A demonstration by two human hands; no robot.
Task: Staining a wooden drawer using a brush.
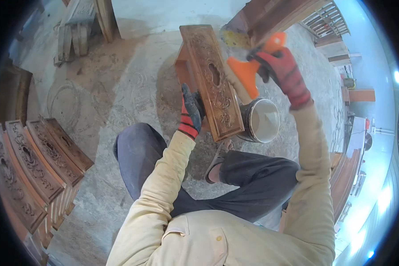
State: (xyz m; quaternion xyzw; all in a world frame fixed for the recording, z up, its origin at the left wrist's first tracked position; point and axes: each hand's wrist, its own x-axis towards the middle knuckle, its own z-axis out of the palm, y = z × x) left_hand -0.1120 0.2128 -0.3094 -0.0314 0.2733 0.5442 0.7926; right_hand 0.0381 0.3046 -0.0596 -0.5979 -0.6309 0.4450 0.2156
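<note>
My left hand (189,113), in a red and dark glove, grips the side of a wooden drawer (226,115) whose carved front has an oval opening and faces up, tilted. My right hand (277,68), in a similar glove, is closed on a wide orange brush (246,73) with pale bristles, held just beside the drawer's right edge. The bristle tips are slightly blurred. A round bucket (268,119) with a pale inside stands at the drawer's right, partly behind it.
Several carved drawers (29,164) are stacked at the left. Wooden pieces (77,29) lean at the back left, and a large wooden piece (266,20) is at the back. More woodwork (346,181) lines the right. My bent legs (257,177) are on the dusty floor (102,195).
</note>
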